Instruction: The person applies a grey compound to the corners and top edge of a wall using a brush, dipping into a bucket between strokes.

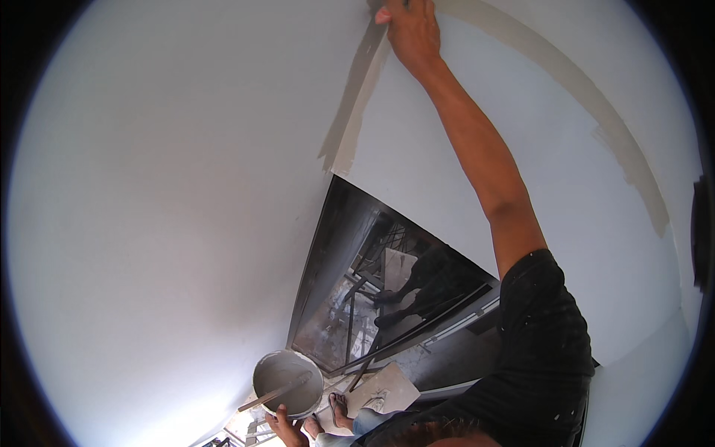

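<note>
A bucket (257, 372) is gripped mouth-up by the left hand (286, 429), lower left, presumably against spills; what the curled right hand (414, 31) holds, top centre, cannot be told.

No legible text, label, brand, number or sign: none on bucket (256, 378) at lower left, shirt (547, 335) at lower right.

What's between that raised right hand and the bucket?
In the head view, going down from the right hand to the bucket, there's a grey strip, then dark glass.
</note>
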Action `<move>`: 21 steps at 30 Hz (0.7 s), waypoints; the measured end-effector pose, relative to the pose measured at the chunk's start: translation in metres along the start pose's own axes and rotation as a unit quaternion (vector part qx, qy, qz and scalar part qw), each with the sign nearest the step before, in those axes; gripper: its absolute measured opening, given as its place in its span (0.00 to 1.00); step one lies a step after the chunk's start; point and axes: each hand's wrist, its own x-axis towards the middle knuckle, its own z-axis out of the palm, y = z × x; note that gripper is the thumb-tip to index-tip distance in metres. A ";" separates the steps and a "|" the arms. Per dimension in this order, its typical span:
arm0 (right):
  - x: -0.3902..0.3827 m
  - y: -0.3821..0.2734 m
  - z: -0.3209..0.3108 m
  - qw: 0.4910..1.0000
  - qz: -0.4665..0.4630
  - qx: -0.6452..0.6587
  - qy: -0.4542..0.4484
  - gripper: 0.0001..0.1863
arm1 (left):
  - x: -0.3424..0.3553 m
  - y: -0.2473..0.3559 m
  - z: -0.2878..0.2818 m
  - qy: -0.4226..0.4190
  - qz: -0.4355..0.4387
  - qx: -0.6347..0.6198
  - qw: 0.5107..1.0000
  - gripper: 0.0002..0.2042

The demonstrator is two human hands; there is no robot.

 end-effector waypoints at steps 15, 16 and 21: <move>-0.003 -0.005 -0.011 0.996 0.046 0.046 -0.067 0.05 | -0.016 0.019 0.011 -0.024 0.003 0.018 1.000 0.35; -0.006 0.000 -0.006 0.999 0.008 0.027 -0.029 0.06 | -0.017 0.019 0.011 -0.027 0.003 0.021 0.999 0.35; -0.007 0.008 0.005 1.000 -0.008 -0.021 -0.017 0.10 | -0.022 0.025 0.017 -0.028 0.006 0.030 0.999 0.35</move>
